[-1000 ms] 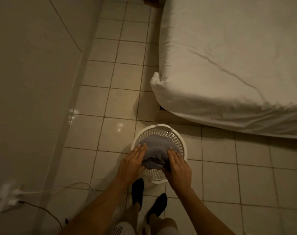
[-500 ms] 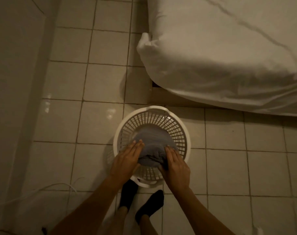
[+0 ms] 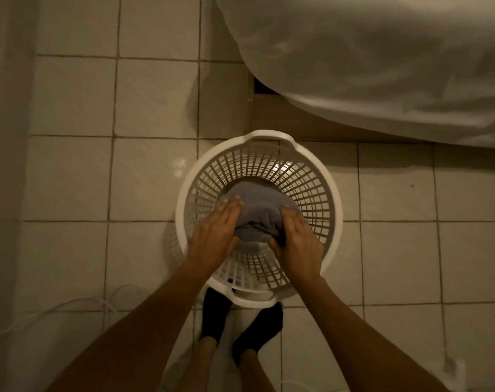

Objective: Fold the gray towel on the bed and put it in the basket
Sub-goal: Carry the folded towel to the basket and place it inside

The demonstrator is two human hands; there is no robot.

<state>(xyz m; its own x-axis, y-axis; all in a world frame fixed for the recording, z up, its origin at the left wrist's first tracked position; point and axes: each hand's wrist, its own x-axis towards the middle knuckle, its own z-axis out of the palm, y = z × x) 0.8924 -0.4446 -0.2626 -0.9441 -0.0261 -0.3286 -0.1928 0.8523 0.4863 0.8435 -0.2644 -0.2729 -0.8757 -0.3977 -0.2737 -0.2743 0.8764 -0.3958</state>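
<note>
Running down the far left, a pale wall (image 3: pixel 5 137) meets the tiled floor (image 3: pixel 70 176), and a thin white cable (image 3: pixel 56 306) loops over the tiles near the lower left corner. Just right of it the left forearm reaches forward, and the left hand (image 3: pixel 215 236) lies flat against the left side of the gray towel (image 3: pixel 257 210), its fingers (image 3: pixel 232 206) held straight and together, pressing the cloth rather than curled around it. The towel sits inside the white basket (image 3: pixel 184 210), folded into a thick bundle that fills the middle of the round bottom; its longer side seems to run away from the person toward the bed, with the rolled folded edge nearest the wrists, though the hands cover both flanks. The basket stands on the floor, its slatted wall rising all around the towel, one handle cut-out at the far rim and another at the near rim. Below the near rim two feet in black socks (image 3: pixel 257 329) stand on the tiles, the left toe tucked under the basket's edge. The right hand (image 3: pixel 300 244) presses the towel's right side, fingers (image 3: pixel 290 219) extended and close together, thumb tucked at the near folded edge. Up at the right, the bed (image 3: pixel 368 58) under a white sheet overhangs the floor, its corner close behind the basket but apart from it.
</note>
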